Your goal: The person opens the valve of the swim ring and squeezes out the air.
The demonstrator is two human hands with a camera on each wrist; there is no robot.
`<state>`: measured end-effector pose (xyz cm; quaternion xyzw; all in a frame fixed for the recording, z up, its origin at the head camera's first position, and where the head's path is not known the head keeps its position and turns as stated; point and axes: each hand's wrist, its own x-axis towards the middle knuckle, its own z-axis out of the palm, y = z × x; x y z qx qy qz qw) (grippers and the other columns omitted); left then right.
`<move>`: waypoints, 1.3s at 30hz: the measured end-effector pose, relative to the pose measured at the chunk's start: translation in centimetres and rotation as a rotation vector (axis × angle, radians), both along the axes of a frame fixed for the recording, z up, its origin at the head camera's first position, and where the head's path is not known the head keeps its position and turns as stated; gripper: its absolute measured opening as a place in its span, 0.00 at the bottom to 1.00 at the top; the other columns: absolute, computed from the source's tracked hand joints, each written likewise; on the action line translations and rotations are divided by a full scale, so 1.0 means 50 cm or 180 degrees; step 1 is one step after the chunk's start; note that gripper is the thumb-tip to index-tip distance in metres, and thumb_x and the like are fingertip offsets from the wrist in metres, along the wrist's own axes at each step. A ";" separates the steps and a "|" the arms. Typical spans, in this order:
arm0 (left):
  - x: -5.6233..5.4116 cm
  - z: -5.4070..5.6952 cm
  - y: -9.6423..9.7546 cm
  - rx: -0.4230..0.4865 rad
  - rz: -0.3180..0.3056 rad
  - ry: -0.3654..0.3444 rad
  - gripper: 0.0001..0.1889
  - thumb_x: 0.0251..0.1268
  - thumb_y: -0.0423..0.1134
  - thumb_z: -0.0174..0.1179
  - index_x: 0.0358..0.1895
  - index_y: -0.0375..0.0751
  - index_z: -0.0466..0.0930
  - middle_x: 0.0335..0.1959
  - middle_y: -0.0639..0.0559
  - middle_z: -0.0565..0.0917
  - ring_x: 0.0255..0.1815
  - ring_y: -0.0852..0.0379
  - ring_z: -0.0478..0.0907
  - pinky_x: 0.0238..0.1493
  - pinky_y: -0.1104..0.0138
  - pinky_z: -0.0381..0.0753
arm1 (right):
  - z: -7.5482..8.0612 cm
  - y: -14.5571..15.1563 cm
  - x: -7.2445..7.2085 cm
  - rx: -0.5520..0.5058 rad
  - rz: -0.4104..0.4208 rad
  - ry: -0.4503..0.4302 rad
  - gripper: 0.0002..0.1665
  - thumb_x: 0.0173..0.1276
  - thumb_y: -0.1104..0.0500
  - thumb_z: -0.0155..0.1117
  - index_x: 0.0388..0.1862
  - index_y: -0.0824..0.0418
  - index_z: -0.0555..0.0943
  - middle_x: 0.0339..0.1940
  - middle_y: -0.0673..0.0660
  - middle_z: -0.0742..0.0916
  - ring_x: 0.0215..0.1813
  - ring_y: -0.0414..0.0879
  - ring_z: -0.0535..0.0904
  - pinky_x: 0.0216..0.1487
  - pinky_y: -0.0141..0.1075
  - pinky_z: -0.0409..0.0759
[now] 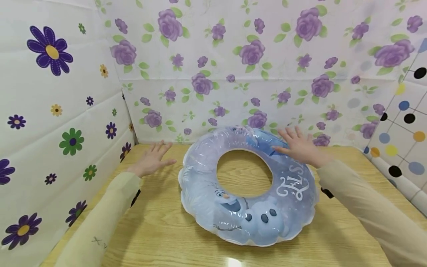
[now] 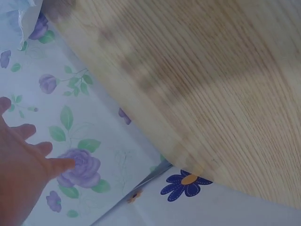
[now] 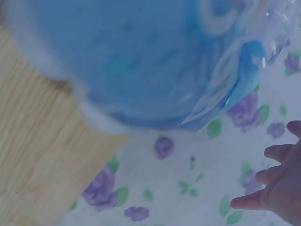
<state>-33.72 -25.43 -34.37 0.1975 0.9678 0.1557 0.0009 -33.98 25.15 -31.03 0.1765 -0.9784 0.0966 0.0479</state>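
An inflated swim ring [image 1: 203,200] lies flat on the wooden table, pale blue and lilac, printed with a snowman and the letters ELSA. My left hand [image 1: 150,161] is spread to the left of the ring, apart from it and holding nothing. In the head view my right hand [image 1: 301,148] overlaps the ring's far right side, fingers extended. The right wrist view shows the ring's blue side [image 3: 141,61], with a gap between it and my right hand [image 3: 280,183]. In the left wrist view, straight fingers show on my left hand [image 2: 21,174].
The wooden table [image 1: 150,230] ends at a back wall sheet [image 1: 213,107] with purple roses. A daisy-print sheet [image 1: 36,148] stands along the left, and a dotted sheet [image 1: 407,141] along the right. Small black objects [image 1: 327,193] partly show beside both sleeves.
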 end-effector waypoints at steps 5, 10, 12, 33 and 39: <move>-0.005 0.000 0.017 0.0359 -0.0190 -0.0029 0.43 0.60 0.63 0.49 0.72 0.47 0.43 0.70 0.40 0.40 0.67 0.38 0.38 0.58 0.41 0.44 | 0.006 -0.065 -0.004 0.0063 0.0235 -0.0020 0.50 0.62 0.29 0.43 0.73 0.56 0.47 0.70 0.66 0.49 0.67 0.66 0.34 0.53 0.68 0.34; -0.013 0.007 0.033 0.0564 -0.0227 0.0045 0.41 0.61 0.58 0.54 0.71 0.42 0.49 0.68 0.38 0.49 0.66 0.38 0.47 0.58 0.43 0.51 | 0.013 -0.155 0.007 0.0171 0.0563 0.0009 0.48 0.63 0.30 0.43 0.72 0.56 0.50 0.70 0.65 0.51 0.68 0.64 0.39 0.56 0.65 0.42; -0.013 0.009 0.039 0.0621 -0.0232 0.0063 0.39 0.60 0.56 0.55 0.70 0.43 0.51 0.67 0.39 0.52 0.65 0.39 0.50 0.57 0.44 0.52 | 0.010 -0.191 0.010 0.0201 0.0734 0.0083 0.47 0.62 0.30 0.43 0.72 0.57 0.52 0.70 0.65 0.53 0.68 0.63 0.41 0.58 0.63 0.45; -0.030 -0.003 0.086 0.1360 -0.0756 0.0217 0.29 0.55 0.43 0.65 0.59 0.37 0.70 0.51 0.40 0.73 0.47 0.43 0.70 0.44 0.51 0.72 | -0.050 -0.405 -0.001 0.0170 0.1088 -0.0225 0.47 0.61 0.33 0.51 0.71 0.56 0.54 0.70 0.64 0.54 0.68 0.58 0.49 0.61 0.47 0.56; -0.032 -0.017 0.087 0.1565 -0.0701 0.0084 0.29 0.54 0.41 0.65 0.59 0.35 0.69 0.56 0.42 0.70 0.51 0.39 0.68 0.46 0.50 0.70 | -0.061 -0.430 -0.005 0.0192 0.1000 -0.0129 0.47 0.60 0.32 0.52 0.71 0.55 0.54 0.70 0.63 0.55 0.68 0.58 0.51 0.61 0.47 0.56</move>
